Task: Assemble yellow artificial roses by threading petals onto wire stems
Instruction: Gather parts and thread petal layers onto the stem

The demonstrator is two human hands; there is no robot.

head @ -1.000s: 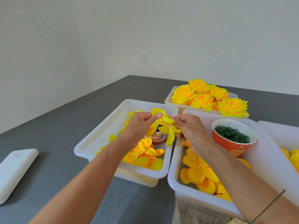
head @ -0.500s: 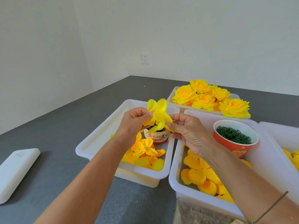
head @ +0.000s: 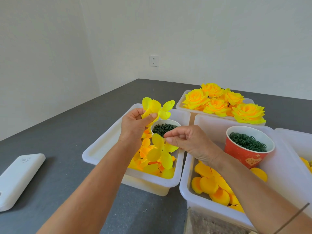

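- Head camera looks down over both forearms at a dark grey table (head: 59,146) set against white walls.
- The left hand (head: 133,125) is raised above the left white bin (head: 101,149), fingers and thumb curled round a bright yellow petal cluster (head: 157,108), whose lobes fan out up and to the right of the fingertips.
- The right hand (head: 189,141) sits lower and to the right, thumb and forefinger pinched on the top of a second yellow petal piece (head: 160,152); its lobes hang down over the left bin (whether it touches the loose petals beneath, I cannot tell).
- The two petal pieces are apart, one above the other, with a white cup of dark green parts (head: 164,128) showing between the hands.
- That cup stands inside the left bin, behind a heap of loose yellow-orange petals (head: 146,162) piled at the bin's near right corner.
- A second white bin (head: 185,191) lies just beside the first on the right; it holds larger orange-yellow petals (head: 211,184) at its near end and a red paper cup (head: 243,154) full of dark green rings (head: 248,141).
- Behind both bins, a white tray (head: 180,105) carries finished yellow roses (head: 219,103) packed close together.
- A third white bin (head: 293,142) is cut off at the right edge, with a bit of yellow inside.
- At the far left a flat white device (head: 18,178) lies on the table, well apart from the bins.
- A wall socket (head: 154,61) is on the far wall.
- A thin cord (head: 293,217) circles the right wrist.
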